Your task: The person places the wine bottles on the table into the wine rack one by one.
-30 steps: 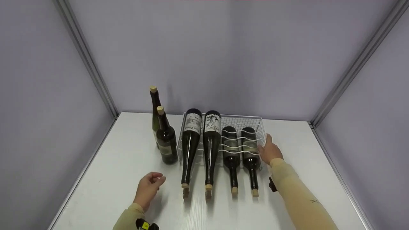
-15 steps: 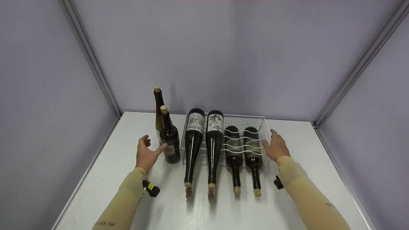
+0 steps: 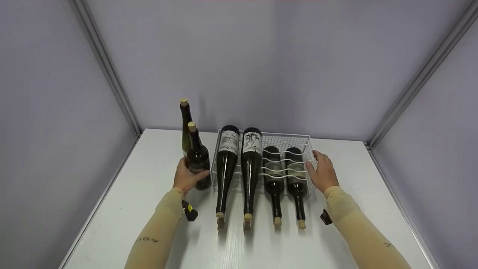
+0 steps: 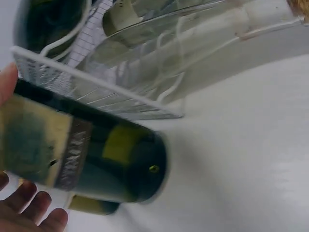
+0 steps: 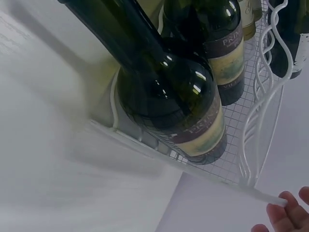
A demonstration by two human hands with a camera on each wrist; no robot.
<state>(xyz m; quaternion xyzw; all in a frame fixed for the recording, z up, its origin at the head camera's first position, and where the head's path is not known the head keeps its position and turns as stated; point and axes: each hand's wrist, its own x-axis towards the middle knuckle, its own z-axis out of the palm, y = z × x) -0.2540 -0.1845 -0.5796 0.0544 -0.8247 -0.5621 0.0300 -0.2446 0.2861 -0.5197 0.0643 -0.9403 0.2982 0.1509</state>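
In the head view my left hand [image 3: 188, 175] is round the body of a dark wine bottle [image 3: 198, 155] with a cork, standing left of a white wire rack [image 3: 285, 140]. Its thumb crosses the bottle's front. In the left wrist view, that bottle's label and base [image 4: 87, 150] show between thumb and fingers [image 4: 38, 208]. My right hand [image 3: 324, 170] lies along the rack's right side, fingers fairly straight. The right wrist view has its fingertips [image 5: 285, 208] at the end of the rack's edge wire.
Two long bottles [image 3: 226, 160] with white labels lie on the rack's left half, necks toward me. Two shorter dark bottles [image 3: 295, 168] lie in its right half, below the wavy wires. A taller corked bottle [image 3: 185, 123] stands behind the one at my left hand.
My left hand has moved forward and right from the table front, opened wide, then closed in round the standing bottle. My right hand stays beside the rack, shifting slightly. The bottles keep their places.
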